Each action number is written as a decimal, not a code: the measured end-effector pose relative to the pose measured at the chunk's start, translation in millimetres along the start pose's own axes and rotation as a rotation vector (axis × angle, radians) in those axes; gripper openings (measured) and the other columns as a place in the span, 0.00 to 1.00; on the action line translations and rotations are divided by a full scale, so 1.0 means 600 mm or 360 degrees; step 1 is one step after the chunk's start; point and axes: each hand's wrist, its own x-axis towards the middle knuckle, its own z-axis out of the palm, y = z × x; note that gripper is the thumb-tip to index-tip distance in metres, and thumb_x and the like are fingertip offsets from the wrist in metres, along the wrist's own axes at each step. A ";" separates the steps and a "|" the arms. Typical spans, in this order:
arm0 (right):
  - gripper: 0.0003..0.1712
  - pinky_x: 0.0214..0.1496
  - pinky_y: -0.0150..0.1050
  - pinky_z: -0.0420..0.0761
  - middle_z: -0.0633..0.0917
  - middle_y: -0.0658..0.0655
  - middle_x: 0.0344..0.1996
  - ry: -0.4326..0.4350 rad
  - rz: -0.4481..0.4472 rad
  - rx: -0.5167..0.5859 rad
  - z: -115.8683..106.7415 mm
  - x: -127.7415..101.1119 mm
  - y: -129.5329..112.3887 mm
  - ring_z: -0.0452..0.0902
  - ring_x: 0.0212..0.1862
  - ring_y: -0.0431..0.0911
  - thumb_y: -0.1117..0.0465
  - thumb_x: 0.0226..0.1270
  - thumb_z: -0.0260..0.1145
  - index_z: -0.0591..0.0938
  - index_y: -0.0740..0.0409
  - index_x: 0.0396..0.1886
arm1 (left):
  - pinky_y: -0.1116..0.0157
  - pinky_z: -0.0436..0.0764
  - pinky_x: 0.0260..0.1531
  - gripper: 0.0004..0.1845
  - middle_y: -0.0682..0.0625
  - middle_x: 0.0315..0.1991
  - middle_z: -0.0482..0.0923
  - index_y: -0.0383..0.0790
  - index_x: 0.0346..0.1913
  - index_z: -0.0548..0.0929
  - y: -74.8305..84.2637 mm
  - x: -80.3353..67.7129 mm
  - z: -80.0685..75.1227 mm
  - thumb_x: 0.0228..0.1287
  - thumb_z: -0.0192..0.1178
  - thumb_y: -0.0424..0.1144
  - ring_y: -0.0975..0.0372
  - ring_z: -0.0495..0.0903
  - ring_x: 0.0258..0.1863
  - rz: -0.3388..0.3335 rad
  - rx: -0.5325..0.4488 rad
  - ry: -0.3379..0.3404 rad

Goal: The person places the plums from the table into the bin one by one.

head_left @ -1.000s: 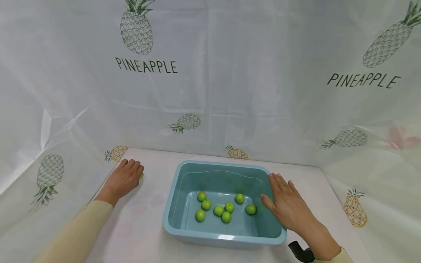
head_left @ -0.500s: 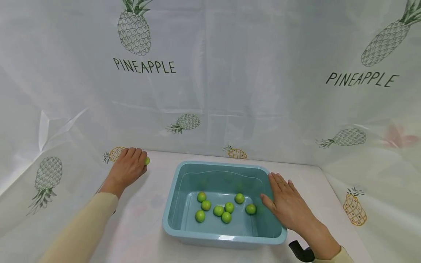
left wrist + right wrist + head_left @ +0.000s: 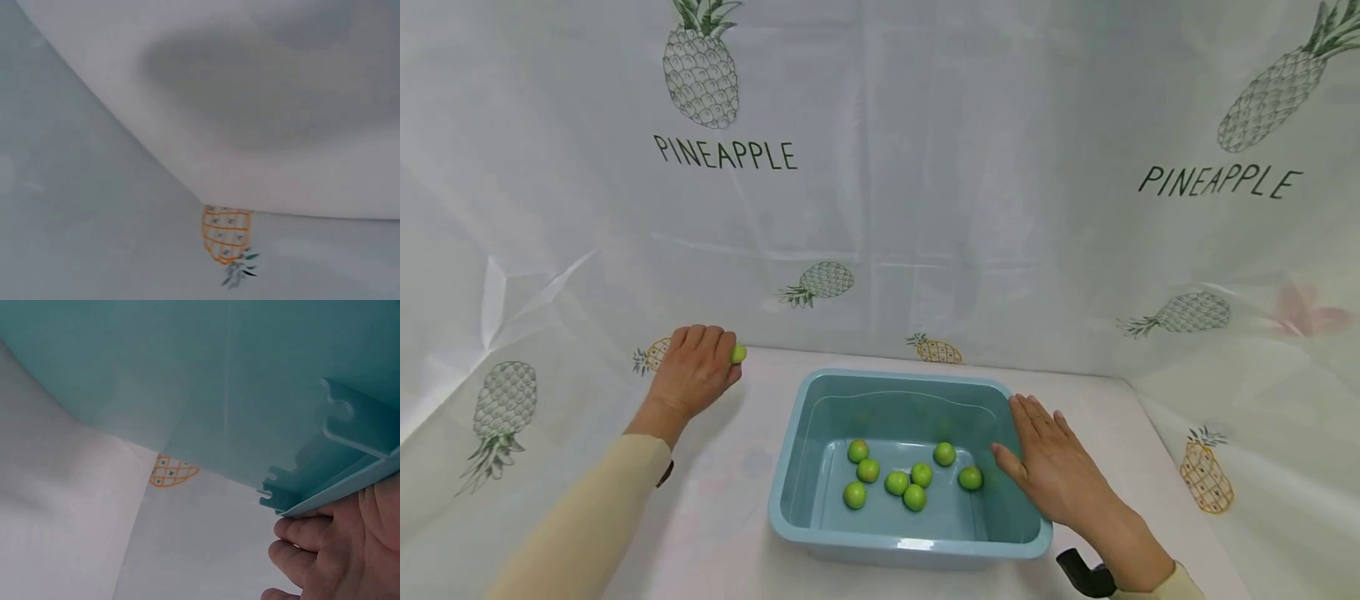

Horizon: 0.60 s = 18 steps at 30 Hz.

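My left hand point(image 3: 694, 371) is raised over the back left of the table, fingers curled round a small round green fruit point(image 3: 738, 354) that peeks out on its right side. The left wrist view shows neither the hand nor the fruit, just a shadow. My right hand point(image 3: 1060, 467) rests along the right rim of a blue plastic tub point(image 3: 910, 547), fingers straight and thumb apart. From the right wrist, the hand point(image 3: 337, 550) lies against the rim's underside. Several like green fruits point(image 3: 897, 482) lie on the tub's floor.
The white table point(image 3: 722, 508) meets a pineapple-print sheet point(image 3: 970, 208) at the back and on both sides. A black curved object point(image 3: 1084, 575) sits at my right wrist, by the tub's front right corner.
My left hand has risen and shifted right with the green fruit, which shows more now. My right hand and the tub stay in place.
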 end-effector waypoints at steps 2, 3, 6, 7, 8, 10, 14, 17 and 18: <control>0.46 0.78 0.73 0.58 0.67 0.74 0.77 -0.0003 0.0001 -0.0002 0.000 0.000 0.000 0.59 0.80 0.70 0.43 0.81 0.60 0.62 0.74 0.80 | 0.46 0.77 0.40 0.18 0.38 0.36 0.75 0.30 0.43 0.74 0.004 0.012 -0.006 0.65 0.59 0.44 0.41 0.75 0.38 -0.0015 -0.0031 0.0077; 0.46 0.78 0.72 0.58 0.67 0.74 0.77 -0.0002 0.0000 -0.0003 0.001 0.001 0.000 0.59 0.80 0.70 0.43 0.81 0.60 0.62 0.74 0.80 | 0.46 0.77 0.40 0.18 0.38 0.36 0.75 0.30 0.44 0.74 0.008 0.020 -0.011 0.66 0.58 0.45 0.41 0.75 0.38 -0.0023 -0.0051 0.0102; 0.46 0.78 0.73 0.58 0.68 0.74 0.77 0.0000 0.0000 -0.0005 0.000 0.002 0.000 0.59 0.80 0.70 0.43 0.80 0.60 0.62 0.74 0.79 | 0.46 0.76 0.41 0.19 0.38 0.38 0.75 0.30 0.46 0.74 0.024 0.046 -0.028 0.67 0.58 0.46 0.42 0.74 0.40 -0.0032 -0.0105 0.0150; 0.46 0.78 0.73 0.58 0.68 0.74 0.77 0.0000 0.0000 -0.0004 -0.001 0.002 0.000 0.59 0.80 0.70 0.43 0.80 0.61 0.62 0.74 0.79 | 0.47 0.75 0.40 0.19 0.38 0.38 0.75 0.30 0.46 0.74 0.029 0.054 -0.032 0.67 0.58 0.47 0.42 0.74 0.40 -0.0025 -0.0123 0.0175; 0.46 0.78 0.73 0.58 0.68 0.74 0.77 0.0002 0.0000 -0.0004 -0.001 0.002 0.000 0.59 0.80 0.70 0.44 0.80 0.61 0.62 0.74 0.79 | 0.47 0.75 0.40 0.20 0.38 0.38 0.74 0.31 0.46 0.74 0.036 0.062 -0.037 0.67 0.58 0.47 0.43 0.73 0.40 -0.0016 -0.0145 0.0187; 0.46 0.78 0.73 0.58 0.68 0.74 0.77 0.0001 0.0001 0.0002 -0.001 0.001 0.000 0.59 0.80 0.70 0.43 0.80 0.61 0.62 0.74 0.79 | 0.48 0.75 0.40 0.21 0.39 0.39 0.74 0.31 0.47 0.75 0.051 0.077 -0.046 0.65 0.60 0.48 0.44 0.73 0.41 0.0015 -0.0183 0.0196; 0.46 0.78 0.73 0.59 0.68 0.74 0.77 0.0002 0.0000 0.0006 0.000 0.001 0.000 0.59 0.80 0.70 0.43 0.80 0.60 0.62 0.75 0.79 | 0.50 0.76 0.41 0.23 0.40 0.41 0.76 0.32 0.48 0.76 0.084 0.097 -0.061 0.60 0.68 0.48 0.46 0.75 0.42 0.0093 -0.0280 0.0165; 0.46 0.78 0.72 0.59 0.68 0.74 0.77 0.0004 0.0000 0.0006 0.000 0.001 -0.001 0.59 0.80 0.70 0.43 0.80 0.61 0.63 0.75 0.79 | 0.52 0.76 0.43 0.25 0.41 0.42 0.77 0.33 0.49 0.76 0.109 0.109 -0.075 0.60 0.71 0.48 0.47 0.75 0.43 0.0146 -0.0356 0.0102; 0.46 0.78 0.72 0.59 0.68 0.74 0.77 0.0004 0.0002 0.0005 -0.001 0.001 -0.001 0.59 0.80 0.70 0.44 0.80 0.61 0.62 0.74 0.79 | 0.52 0.76 0.43 0.25 0.41 0.43 0.77 0.34 0.49 0.76 0.117 0.113 -0.080 0.60 0.72 0.48 0.47 0.75 0.43 0.0160 -0.0381 0.0083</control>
